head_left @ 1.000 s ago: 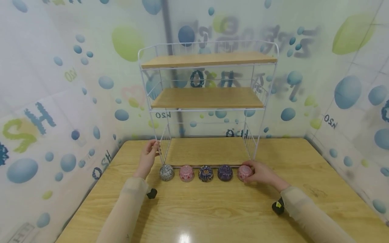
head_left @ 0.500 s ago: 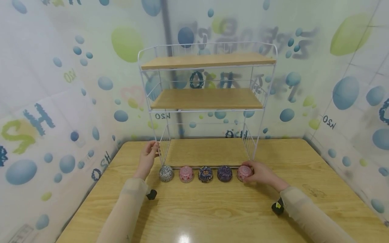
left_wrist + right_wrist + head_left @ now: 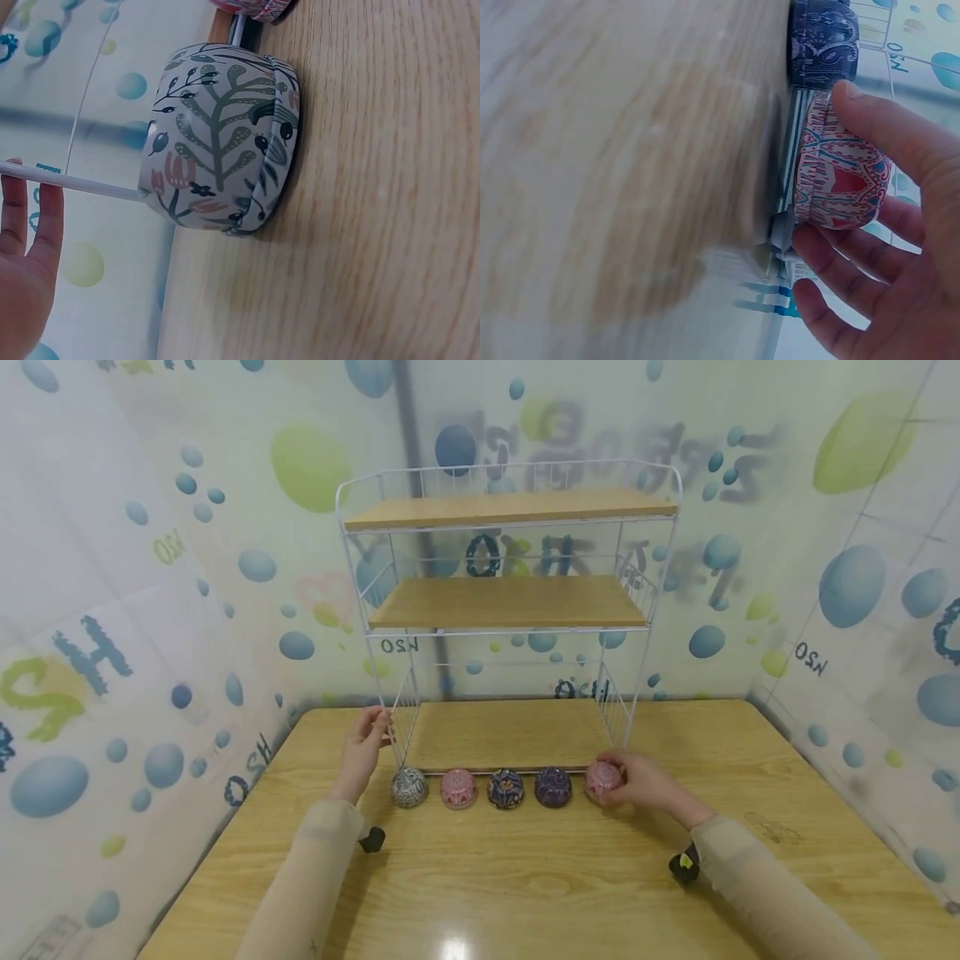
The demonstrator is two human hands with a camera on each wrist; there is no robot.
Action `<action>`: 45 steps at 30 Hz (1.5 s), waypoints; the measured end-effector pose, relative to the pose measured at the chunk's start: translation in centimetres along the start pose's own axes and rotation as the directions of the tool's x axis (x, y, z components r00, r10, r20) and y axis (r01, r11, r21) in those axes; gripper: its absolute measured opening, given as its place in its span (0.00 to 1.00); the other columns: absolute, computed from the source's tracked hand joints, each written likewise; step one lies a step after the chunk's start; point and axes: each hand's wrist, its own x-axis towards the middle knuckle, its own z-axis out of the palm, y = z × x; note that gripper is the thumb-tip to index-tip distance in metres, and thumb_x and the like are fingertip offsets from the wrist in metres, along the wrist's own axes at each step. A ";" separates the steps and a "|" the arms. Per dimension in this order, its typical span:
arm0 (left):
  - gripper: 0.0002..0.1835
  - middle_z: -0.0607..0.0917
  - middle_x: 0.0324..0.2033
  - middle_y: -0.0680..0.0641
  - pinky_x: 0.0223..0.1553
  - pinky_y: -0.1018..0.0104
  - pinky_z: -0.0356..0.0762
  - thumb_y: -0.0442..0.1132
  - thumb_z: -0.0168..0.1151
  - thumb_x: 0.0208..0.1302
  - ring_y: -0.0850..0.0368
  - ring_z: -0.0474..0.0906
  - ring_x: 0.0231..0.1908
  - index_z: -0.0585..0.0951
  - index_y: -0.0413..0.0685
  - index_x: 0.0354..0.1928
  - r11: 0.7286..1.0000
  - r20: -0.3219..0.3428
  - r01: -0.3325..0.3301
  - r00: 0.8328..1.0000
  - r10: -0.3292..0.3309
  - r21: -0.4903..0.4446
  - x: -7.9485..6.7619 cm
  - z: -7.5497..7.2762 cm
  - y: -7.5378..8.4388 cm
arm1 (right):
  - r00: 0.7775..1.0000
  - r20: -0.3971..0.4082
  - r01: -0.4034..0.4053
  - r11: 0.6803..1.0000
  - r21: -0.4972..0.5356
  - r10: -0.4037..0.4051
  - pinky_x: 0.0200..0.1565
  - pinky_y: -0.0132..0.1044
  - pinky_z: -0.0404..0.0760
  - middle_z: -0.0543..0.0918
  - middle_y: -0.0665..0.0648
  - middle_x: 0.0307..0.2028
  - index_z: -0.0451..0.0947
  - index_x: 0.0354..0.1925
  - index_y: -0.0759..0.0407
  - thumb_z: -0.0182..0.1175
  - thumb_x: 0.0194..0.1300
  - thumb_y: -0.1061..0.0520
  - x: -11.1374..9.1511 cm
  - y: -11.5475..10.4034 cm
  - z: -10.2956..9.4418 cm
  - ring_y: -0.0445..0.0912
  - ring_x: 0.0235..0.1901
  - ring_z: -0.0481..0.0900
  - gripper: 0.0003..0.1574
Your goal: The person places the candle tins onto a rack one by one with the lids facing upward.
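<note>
My right hand (image 3: pixel 641 781) pinches a round pink patterned tin (image 3: pixel 844 169) between thumb and fingers, at the right end of a row of tins. A strip of shadow shows between this tin and the table in the right wrist view. At the rack's left front post (image 3: pixel 90 184), my left hand (image 3: pixel 363 752) holds the thin white wire with its fingertips. Just by that post sits a white tin with grey leaves (image 3: pixel 217 142). Between the end tins stand another pink tin (image 3: pixel 458 788), a dark blue floral tin (image 3: pixel 506 788) and a purple tin (image 3: pixel 552 787).
A white wire rack (image 3: pixel 510 602) with a wooden top board (image 3: pixel 510 510) and middle board (image 3: pixel 510 600) stands behind the row. Its bottom rod (image 3: pixel 480 772) runs close behind the tins. Patterned walls enclose the wooden table (image 3: pixel 525 877) at the back and sides.
The pink tin in my right hand has risen slightly above the line of the other tins. My left hand stays at the rack's post, and the other tins have not moved.
</note>
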 end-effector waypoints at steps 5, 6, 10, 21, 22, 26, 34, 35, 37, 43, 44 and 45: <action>0.16 0.77 0.35 0.51 0.46 0.48 0.79 0.37 0.49 0.75 0.46 0.75 0.38 0.71 0.26 0.52 1.000 0.003 0.001 1.000 -0.001 -0.001 0.0 0.0 0.0 | 1.000 -0.006 0.002 1.000 0.013 -0.002 0.39 0.40 0.80 0.80 0.63 0.46 0.71 0.58 0.72 0.76 0.48 0.55 0.2 -0.6 -0.3 0.49 0.41 0.78 0.43; 0.17 0.77 0.34 0.52 0.46 0.47 0.79 0.37 0.49 0.75 0.45 0.75 0.38 0.71 0.26 0.52 1.000 0.004 0.002 1.000 -0.002 0.000 0.0 -0.1 0.0 | 1.000 -0.011 0.003 1.000 0.016 -0.003 0.39 0.40 0.80 0.80 0.64 0.47 0.71 0.58 0.72 0.76 0.48 0.55 0.2 -0.7 -0.4 0.50 0.41 0.78 0.43; 0.17 0.77 0.33 0.56 0.46 0.48 0.79 0.37 0.48 0.76 0.45 0.75 0.39 0.71 0.26 0.52 1.000 0.003 0.013 1.000 -0.013 0.007 -0.1 -0.2 -0.1 | 1.000 -0.025 0.017 1.000 0.016 -0.017 0.39 0.41 0.80 0.79 0.66 0.47 0.71 0.57 0.72 0.76 0.48 0.54 0.3 -1.2 -0.6 0.50 0.41 0.79 0.43; 0.15 0.77 0.33 0.56 0.46 0.49 0.80 0.37 0.48 0.76 0.44 0.75 0.40 0.71 0.27 0.51 1.000 0.013 0.022 1.000 -0.022 0.019 -0.4 -0.4 -0.1 | 0.999 -0.048 0.024 1.000 0.016 -0.023 0.38 0.40 0.81 0.79 0.66 0.47 0.72 0.57 0.71 0.77 0.47 0.54 0.4 -1.2 -0.5 0.49 0.39 0.80 0.43; 0.15 0.77 0.33 0.56 0.46 0.49 0.80 0.37 0.48 0.76 0.45 0.76 0.39 0.71 0.27 0.51 1.000 0.015 0.020 1.000 -0.020 0.022 -0.4 -0.4 -0.1 | 0.999 -0.045 0.023 0.999 0.029 -0.021 0.37 0.39 0.81 0.79 0.66 0.48 0.71 0.58 0.71 0.77 0.48 0.54 0.4 -1.2 -0.6 0.48 0.38 0.80 0.43; 0.15 0.77 0.33 0.57 0.44 0.53 0.81 0.36 0.48 0.76 0.45 0.76 0.39 0.71 0.26 0.50 0.999 0.022 0.009 1.000 -0.010 0.035 -0.3 -0.4 0.0 | 0.999 -0.039 0.003 0.996 0.084 0.000 0.35 0.37 0.80 0.78 0.67 0.50 0.69 0.60 0.71 0.77 0.49 0.54 0.5 -1.3 -0.7 0.47 0.36 0.79 0.46; 0.16 0.78 0.34 0.57 0.44 0.55 0.81 0.37 0.48 0.76 0.38 0.74 0.41 0.71 0.25 0.51 0.999 0.028 0.015 0.999 -0.016 0.033 0.0 -0.3 0.1 | 0.998 -0.056 -0.001 0.993 0.114 0.008 0.35 0.37 0.80 0.77 0.66 0.49 0.68 0.61 0.71 0.76 0.50 0.54 0.6 -1.8 -0.8 0.47 0.36 0.79 0.46; 0.17 0.78 0.34 0.57 0.44 0.54 0.81 0.37 0.48 0.76 0.37 0.74 0.42 0.71 0.25 0.52 0.999 0.030 0.017 0.999 -0.018 0.031 0.0 -0.3 0.1 | 0.998 -0.059 -0.004 0.993 0.114 0.011 0.35 0.37 0.80 0.77 0.66 0.49 0.68 0.61 0.70 0.76 0.50 0.54 0.6 -1.9 -0.8 0.47 0.36 0.79 0.46; 0.17 0.78 0.34 0.56 0.44 0.56 0.81 0.38 0.49 0.76 0.36 0.74 0.42 0.71 0.26 0.52 1.000 0.029 0.012 0.999 -0.013 0.027 0.2 -0.3 -0.3 | 0.998 -0.061 0.002 0.993 0.116 0.005 0.36 0.37 0.80 0.77 0.66 0.49 0.68 0.61 0.71 0.76 0.51 0.54 0.7 -1.8 -0.9 0.47 0.37 0.80 0.45; 0.14 0.78 0.33 0.56 0.44 0.52 0.80 0.38 0.48 0.76 0.43 0.75 0.40 0.73 0.31 0.49 1.000 0.028 0.001 1.000 -0.002 0.028 0.1 -0.3 -0.2 | 0.998 -0.069 0.005 0.989 0.145 0.005 0.36 0.39 0.81 0.77 0.66 0.50 0.67 0.62 0.69 0.75 0.52 0.54 0.8 -2.0 -0.9 0.48 0.38 0.80 0.45; 0.13 0.78 0.33 0.56 0.45 0.49 0.80 0.37 0.48 0.76 0.44 0.75 0.39 0.72 0.30 0.49 1.000 0.029 0.008 1.000 -0.009 0.029 0.0 -0.2 0.2 | 0.997 -0.071 0.002 0.989 0.150 0.009 0.36 0.39 0.81 0.77 0.66 0.50 0.67 0.62 0.69 0.75 0.52 0.54 0.8 -2.1 -0.9 0.48 0.38 0.80 0.45; 0.14 0.78 0.33 0.56 0.45 0.50 0.80 0.37 0.48 0.76 0.46 0.76 0.39 0.72 0.29 0.50 1.000 0.029 0.008 1.000 -0.009 0.029 0.1 -0.3 0.3 | 0.997 -0.073 0.001 0.988 0.152 0.010 0.36 0.39 0.81 0.76 0.66 0.50 0.66 0.63 0.69 0.75 0.52 0.54 0.8 -2.2 -0.9 0.48 0.38 0.80 0.46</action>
